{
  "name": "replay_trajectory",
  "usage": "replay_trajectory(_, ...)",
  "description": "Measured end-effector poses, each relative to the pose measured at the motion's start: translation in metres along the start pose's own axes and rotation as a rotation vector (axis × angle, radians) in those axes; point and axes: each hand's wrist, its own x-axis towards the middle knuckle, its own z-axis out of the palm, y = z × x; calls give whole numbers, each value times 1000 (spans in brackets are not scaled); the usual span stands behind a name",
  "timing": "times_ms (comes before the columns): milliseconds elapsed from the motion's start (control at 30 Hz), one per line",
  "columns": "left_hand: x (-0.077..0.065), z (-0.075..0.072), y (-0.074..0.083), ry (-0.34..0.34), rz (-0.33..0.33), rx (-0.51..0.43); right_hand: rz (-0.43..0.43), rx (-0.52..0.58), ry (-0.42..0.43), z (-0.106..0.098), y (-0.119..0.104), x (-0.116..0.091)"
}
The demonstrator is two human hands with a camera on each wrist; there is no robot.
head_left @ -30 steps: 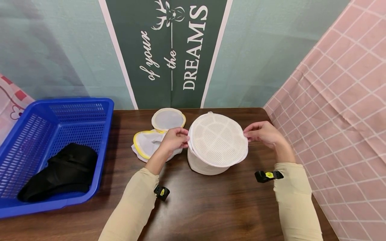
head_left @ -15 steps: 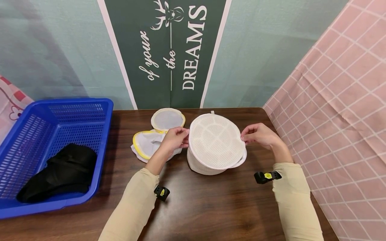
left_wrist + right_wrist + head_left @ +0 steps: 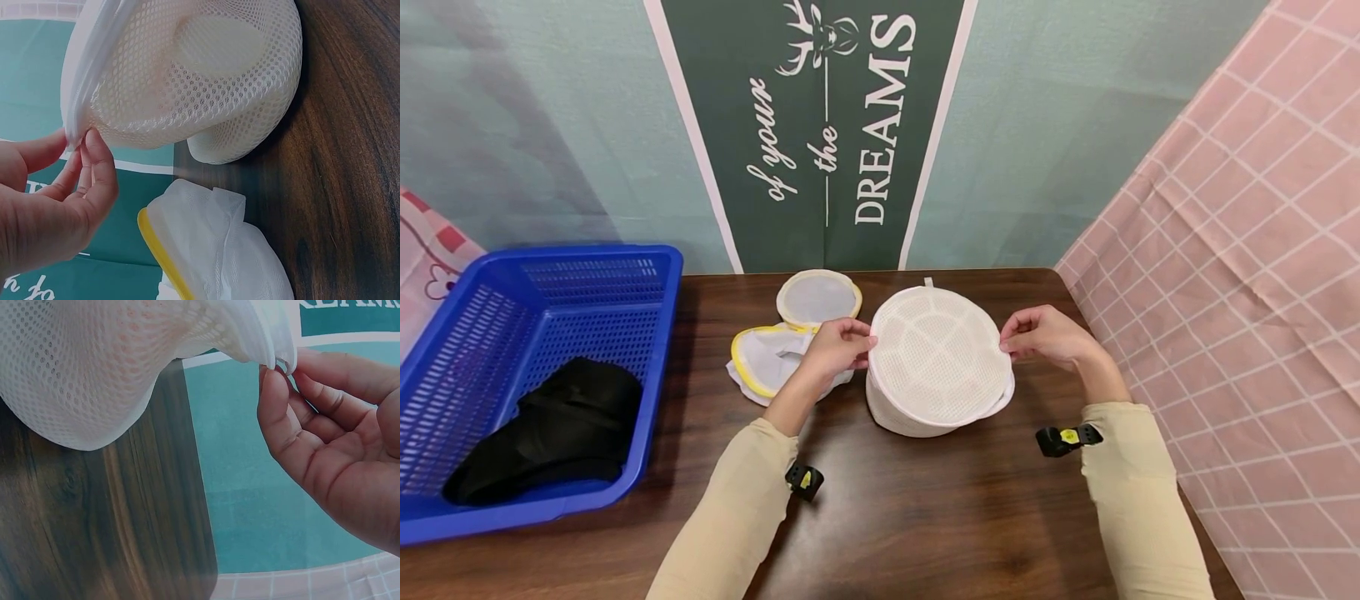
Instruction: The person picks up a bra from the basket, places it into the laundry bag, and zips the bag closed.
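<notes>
A round white mesh laundry bag (image 3: pixel 940 358) stands on the table, its flat lid facing up and a small tab at its back. My left hand (image 3: pixel 833 348) pinches the lid's left edge between thumb and fingertips. On the opposite side, my right hand (image 3: pixel 1048 337) pinches the edge. In the right wrist view two white edges (image 3: pixel 275 337) meet close together at the right fingertips. The bag's mesh wall (image 3: pixel 206 94) sags inward in the left wrist view. Below the lid's lower right side, a strip of the rim (image 3: pixel 1002 402) shows.
Left of the bag lies a white mesh bag with yellow trim (image 3: pixel 752 367), its round lid (image 3: pixel 818 297) folded back behind it. A blue plastic basket (image 3: pixel 662 375) at the far left holds a black garment (image 3: pixel 557 425). A pink checked cloth (image 3: pixel 1247 275) hangs along the right side.
My right hand has shifted slightly left with the lid's right edge, and a strip of rim now shows beneath it. The left hand stays nearly in place.
</notes>
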Motion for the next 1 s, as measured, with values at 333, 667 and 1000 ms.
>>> replay_trajectory(333, -1, 0, -2, -21, 6, 62, 10, -93, -10, -6, -11, 7)
replay_trajectory(667, -3, -1, -7, -34, 57, 123, -26, -119, -16, -5, -19, 14)
replay_trajectory(1000, -6, -2, -13, -45, 110, 153, -26, -127, -13, -3, -38, 26)
